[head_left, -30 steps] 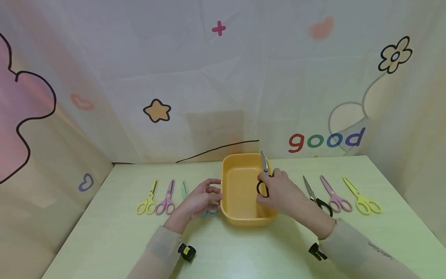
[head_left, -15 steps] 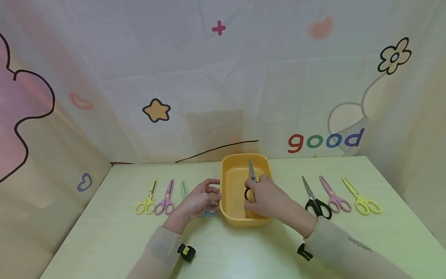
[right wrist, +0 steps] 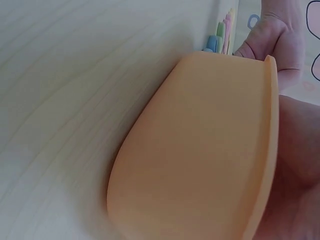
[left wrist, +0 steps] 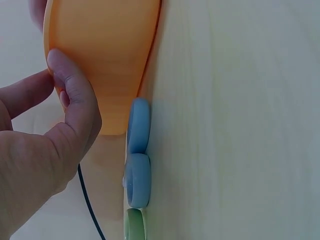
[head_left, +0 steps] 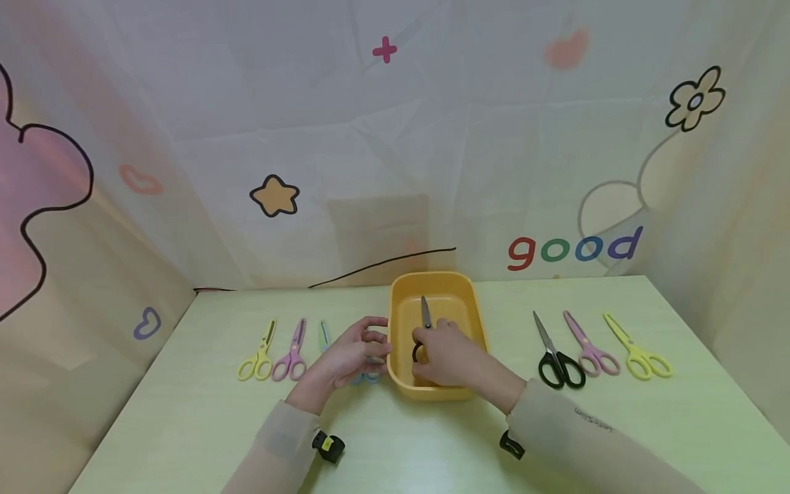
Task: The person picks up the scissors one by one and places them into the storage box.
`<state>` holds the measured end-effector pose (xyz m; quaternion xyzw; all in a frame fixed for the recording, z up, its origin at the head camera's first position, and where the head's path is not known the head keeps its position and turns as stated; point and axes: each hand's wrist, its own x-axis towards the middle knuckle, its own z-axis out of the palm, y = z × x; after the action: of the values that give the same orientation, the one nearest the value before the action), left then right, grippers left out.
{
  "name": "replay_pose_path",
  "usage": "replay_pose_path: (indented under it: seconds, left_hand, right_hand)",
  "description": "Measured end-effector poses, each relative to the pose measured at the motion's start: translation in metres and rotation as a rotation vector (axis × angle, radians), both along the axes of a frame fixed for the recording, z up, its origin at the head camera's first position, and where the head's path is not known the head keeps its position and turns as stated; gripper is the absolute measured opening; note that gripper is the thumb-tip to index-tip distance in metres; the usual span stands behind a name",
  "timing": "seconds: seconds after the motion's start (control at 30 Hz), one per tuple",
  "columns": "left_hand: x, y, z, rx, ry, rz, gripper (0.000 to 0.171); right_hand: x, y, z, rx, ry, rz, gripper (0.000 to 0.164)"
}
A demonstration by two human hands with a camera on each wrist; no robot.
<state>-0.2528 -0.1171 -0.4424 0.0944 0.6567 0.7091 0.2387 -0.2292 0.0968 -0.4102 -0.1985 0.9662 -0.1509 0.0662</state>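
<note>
In the head view, my right hand (head_left: 450, 353) is down inside a yellow plastic bin (head_left: 435, 276). It grips a pair of black-handled scissors (head_left: 426, 312) by the loops, with the blades pointing away; the palm hides part of the handle. My left hand (head_left: 352, 353) has its fingertips against the bin's left rim, and in the left wrist view they touch the outer wall near the edge. Blue scissors loops (left wrist: 140, 180) lie on the table below that hand, largely covered by it in the head view. In the right wrist view the bin's wall hides the scissors.
Left of the bin lie yellow scissors (head_left: 258, 360), pink scissors (head_left: 292, 357) and a green blade (head_left: 324, 335). To the right are black-handled scissors (head_left: 558, 367), pink scissors (head_left: 594, 353) and yellow scissors (head_left: 642, 357). A printed curtain (head_left: 345, 137) hangs behind the table.
My right hand has moved left and lower into the bin with the black-handled scissors, uncovering the other black-handled pair on the table. My left hand stays at the rim.
</note>
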Motion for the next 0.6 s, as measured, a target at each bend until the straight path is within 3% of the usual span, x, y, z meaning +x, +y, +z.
replay_pose_path:
  seconds: [0.17,0.6]
  left_hand:
    - [0.000,-0.001,0.000,-0.008,-0.003,-0.002,0.058]
    - [0.001,0.000,0.002,-0.010,-0.001,0.009,0.055]
  right_hand:
    - [-0.003,-0.009,-0.003,0.005,-0.038,0.009,0.037]
    - [-0.007,-0.017,-0.011,0.043,-0.035,0.045,0.026]
